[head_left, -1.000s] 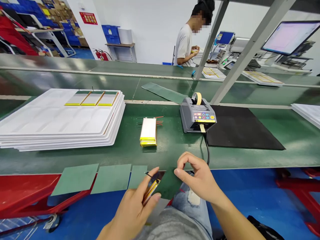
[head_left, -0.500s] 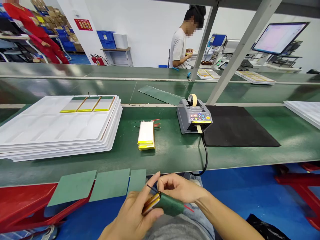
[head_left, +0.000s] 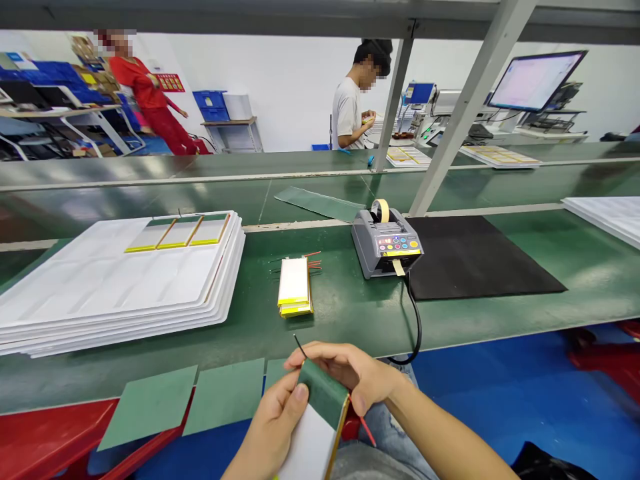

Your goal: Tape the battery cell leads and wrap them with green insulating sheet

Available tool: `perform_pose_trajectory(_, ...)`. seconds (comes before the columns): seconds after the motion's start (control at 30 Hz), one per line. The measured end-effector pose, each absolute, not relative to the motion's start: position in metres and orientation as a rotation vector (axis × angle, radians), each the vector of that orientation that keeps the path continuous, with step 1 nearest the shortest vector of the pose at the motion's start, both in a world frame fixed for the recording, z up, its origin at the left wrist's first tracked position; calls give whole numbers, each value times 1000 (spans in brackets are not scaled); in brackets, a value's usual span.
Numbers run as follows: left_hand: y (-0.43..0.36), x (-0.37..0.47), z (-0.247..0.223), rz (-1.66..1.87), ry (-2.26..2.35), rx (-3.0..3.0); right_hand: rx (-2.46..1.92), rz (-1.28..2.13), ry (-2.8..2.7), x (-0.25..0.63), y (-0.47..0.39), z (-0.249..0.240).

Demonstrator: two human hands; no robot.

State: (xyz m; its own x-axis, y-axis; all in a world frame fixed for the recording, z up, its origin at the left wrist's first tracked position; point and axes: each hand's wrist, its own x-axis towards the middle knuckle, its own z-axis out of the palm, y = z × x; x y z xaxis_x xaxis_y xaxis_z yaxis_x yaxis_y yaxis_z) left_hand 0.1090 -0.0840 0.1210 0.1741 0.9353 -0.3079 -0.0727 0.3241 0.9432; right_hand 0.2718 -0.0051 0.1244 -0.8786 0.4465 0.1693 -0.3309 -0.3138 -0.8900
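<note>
Head view: we hold one flat cell (head_left: 313, 433) low over our lap, tilted, with both hands close together on it. Our left hand (head_left: 273, 413) grips its side, thumb on the front near the green strip (head_left: 324, 395) across the top end; our right hand (head_left: 370, 380) curls around that green-covered end. A black lead (head_left: 299, 345) and a red lead (head_left: 364, 424) stick out past our fingers.

Just beyond us, green sheets (head_left: 150, 407) lie in a row at the bench edge, overhanging it. Further in, we have a small stack of cells (head_left: 294, 281) with red and dark leads, standing on the green bench (head_left: 340, 313).

To its left is our stack of shallow white trays (head_left: 100, 287). The top one holds three cells (head_left: 180, 233) side by side in its far right part, green at the far ends and yellow along the near ones; its other visible places are bare.

On the right, a tape dispenser (head_left: 385, 243) carries a tape roll (head_left: 383, 211), a short tab poking from its front, beside a black mat (head_left: 480, 260). Across the bench, a person in white (head_left: 347, 113) works near flat trays (head_left: 409, 157) holding yellow-edged pieces. Blue bins (head_left: 211, 105) sit on a small table behind.
</note>
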Motion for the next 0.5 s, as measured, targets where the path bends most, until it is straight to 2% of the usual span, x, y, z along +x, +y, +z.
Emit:
perform_pose_trajectory(0.23,-82,111,114,1013,1103,945,-275,1618,-1658,258,-11,120)
perform_pose_trajectory(0.33,-75,99,119,1066,1123,1009,-357,1591,-1759,260,-7,103)
perform_pose_trajectory(0.4,-68,78,131,1102,1240,1080,-442,1564,-1775,265,-2,85)
perform_pose_trajectory(0.5,-55,26,159,1077,1674,1269,-687,1256,-1720,279,4,53)
